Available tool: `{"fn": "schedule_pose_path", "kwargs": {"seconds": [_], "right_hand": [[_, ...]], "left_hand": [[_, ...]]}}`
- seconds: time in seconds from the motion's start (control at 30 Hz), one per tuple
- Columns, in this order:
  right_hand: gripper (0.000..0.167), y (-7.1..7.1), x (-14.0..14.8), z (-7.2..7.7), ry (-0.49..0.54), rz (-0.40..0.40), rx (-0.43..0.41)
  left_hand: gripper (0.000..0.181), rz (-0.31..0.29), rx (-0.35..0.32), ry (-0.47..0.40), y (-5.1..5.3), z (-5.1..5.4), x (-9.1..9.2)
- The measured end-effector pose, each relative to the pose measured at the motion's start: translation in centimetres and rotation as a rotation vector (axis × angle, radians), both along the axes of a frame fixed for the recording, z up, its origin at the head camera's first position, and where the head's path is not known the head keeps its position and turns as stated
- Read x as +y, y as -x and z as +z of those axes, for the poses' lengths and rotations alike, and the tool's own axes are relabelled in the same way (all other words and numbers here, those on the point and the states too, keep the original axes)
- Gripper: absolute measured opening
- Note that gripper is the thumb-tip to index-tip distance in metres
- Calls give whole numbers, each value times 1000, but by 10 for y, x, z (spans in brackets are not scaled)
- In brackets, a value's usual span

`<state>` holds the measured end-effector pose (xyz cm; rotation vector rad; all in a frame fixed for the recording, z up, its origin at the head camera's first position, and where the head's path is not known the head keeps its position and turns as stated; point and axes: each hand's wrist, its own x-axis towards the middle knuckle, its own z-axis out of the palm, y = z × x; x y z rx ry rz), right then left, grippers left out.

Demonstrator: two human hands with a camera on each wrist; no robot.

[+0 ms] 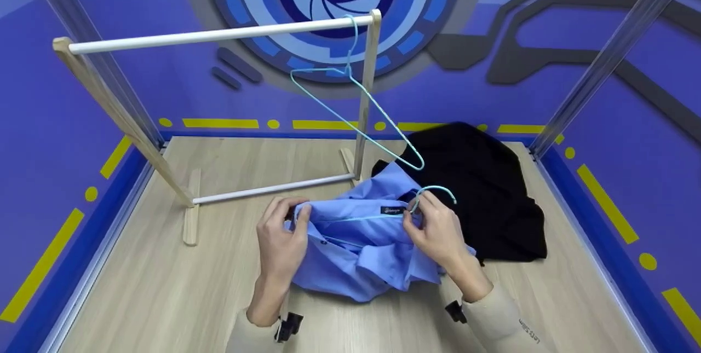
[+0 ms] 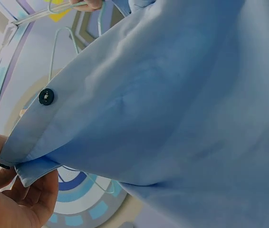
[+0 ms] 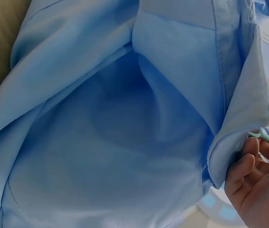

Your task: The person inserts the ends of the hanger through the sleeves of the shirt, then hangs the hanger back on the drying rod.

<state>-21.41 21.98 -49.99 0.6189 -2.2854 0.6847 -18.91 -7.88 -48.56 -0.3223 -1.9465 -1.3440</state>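
A blue button shirt (image 1: 350,265) with a dark neck label (image 1: 392,210) is held up just above the table. My left hand (image 1: 282,232) pinches the collar's left end between thumb and fingers; a dark button (image 2: 46,97) shows close by in the left wrist view. My right hand (image 1: 438,230) grips a light-blue clothes hanger (image 1: 444,189) at the base of its hook, beside the label. Part of that hanger (image 3: 264,137) shows between the fingers in the right wrist view. The hanger's thin bar crosses the shirt's neck opening, and cloth hides its ends.
A wooden rack with a white top rail (image 1: 219,35) stands at the back left. Another light-blue hanger (image 1: 356,117) hangs near the rail's right end. A black garment (image 1: 493,205) lies on the wooden table (image 1: 142,276) behind and right of the shirt. Blue walls (image 1: 630,123) enclose the table.
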Motion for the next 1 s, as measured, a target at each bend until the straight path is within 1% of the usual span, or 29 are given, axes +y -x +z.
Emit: {"fn": "schedule_pose_path", "kwargs": {"seconds": [0.27, 0.4, 0.6, 1.0], "right_hand": [[5, 0, -2, -4, 6, 11, -5], [3, 0, -2, -4, 10, 12, -13], [5, 0, -1, -4, 6, 8, -22], [4, 2, -2, -4, 13, 10, -5]], "left_hand": [[7, -44, 39, 18, -7, 9, 6], [7, -72, 38, 19, -8, 11, 8], [6, -100, 14, 28, -9, 10, 8], [6, -122, -5, 57, -8, 7, 9]]}}
